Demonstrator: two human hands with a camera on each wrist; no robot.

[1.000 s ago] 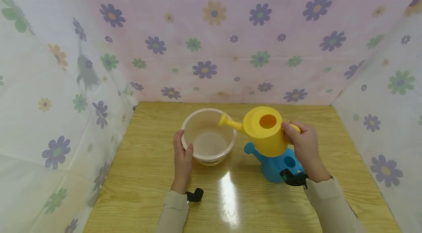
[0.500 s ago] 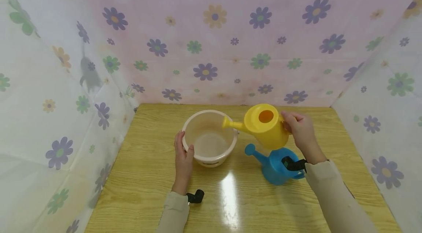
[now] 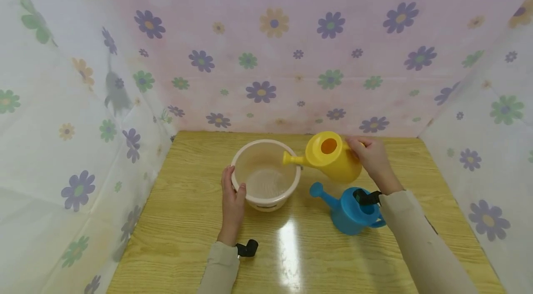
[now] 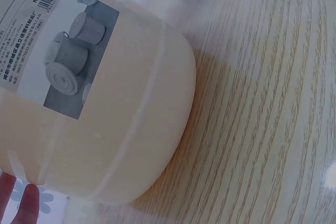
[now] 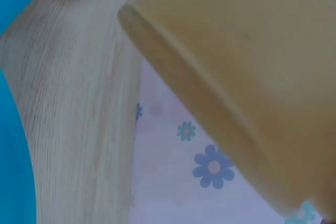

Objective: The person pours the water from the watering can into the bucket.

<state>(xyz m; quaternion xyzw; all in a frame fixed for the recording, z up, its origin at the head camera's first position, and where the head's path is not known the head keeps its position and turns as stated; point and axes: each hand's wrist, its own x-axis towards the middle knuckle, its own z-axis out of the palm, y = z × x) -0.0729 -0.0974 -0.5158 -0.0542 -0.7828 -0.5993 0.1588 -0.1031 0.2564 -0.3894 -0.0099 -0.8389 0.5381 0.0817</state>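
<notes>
A cream plastic bucket (image 3: 268, 201) stands on the wooden table. My left hand (image 3: 233, 206) grips its left side, the thumb at the near rim and the fingers along the outside. In the left wrist view, fingertips (image 4: 29, 203) meet the labelled wall of the bucket (image 4: 136, 103). My right hand (image 3: 372, 157) holds a yellow watering can (image 3: 339, 167) by its handle, raised and tipped to the left. Its spout head reaches over the bucket's right rim, and a pale streaky shimmer shows on the bucket's floor. In the right wrist view, the yellow can (image 5: 236, 66) fills the upper right.
A blue watering can (image 3: 347, 217) stands on the table (image 3: 187, 211) below my right forearm, its spout towards the bucket. Flower-print sheets (image 3: 291, 76) enclose the table at the back and both sides. Each wrist wears a black camera mount (image 3: 247, 248).
The yellow watering can has tilted further, its base swinging up and its top leaning left. My right hand has moved slightly up and left with it. The left hand keeps its hold on the bucket.
</notes>
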